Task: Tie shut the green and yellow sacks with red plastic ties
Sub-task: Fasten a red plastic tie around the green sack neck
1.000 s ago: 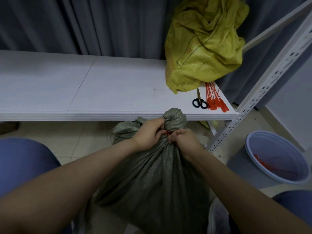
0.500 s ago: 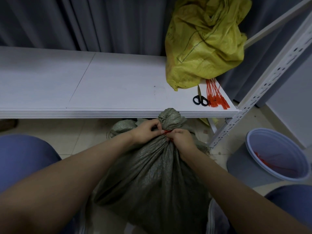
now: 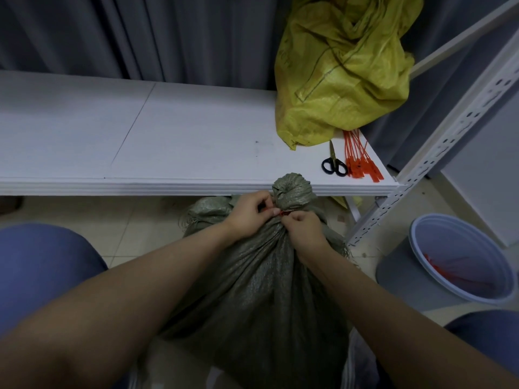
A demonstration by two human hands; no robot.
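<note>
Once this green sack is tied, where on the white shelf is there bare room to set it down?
The shelf is bare across its left and middle, from the left frame edge to the yellow sack. The right end is crowded: that sack, the scissors and the spare red ties fill the corner by the upright post.

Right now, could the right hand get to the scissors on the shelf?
Probably yes. The scissors lie uncovered near the shelf front edge, just beyond the right hand. But that hand is busy pinching the red tie on the green sack.

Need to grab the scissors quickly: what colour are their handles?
Black handles on the scissors, beside the red ties; the head view shows it.
</note>
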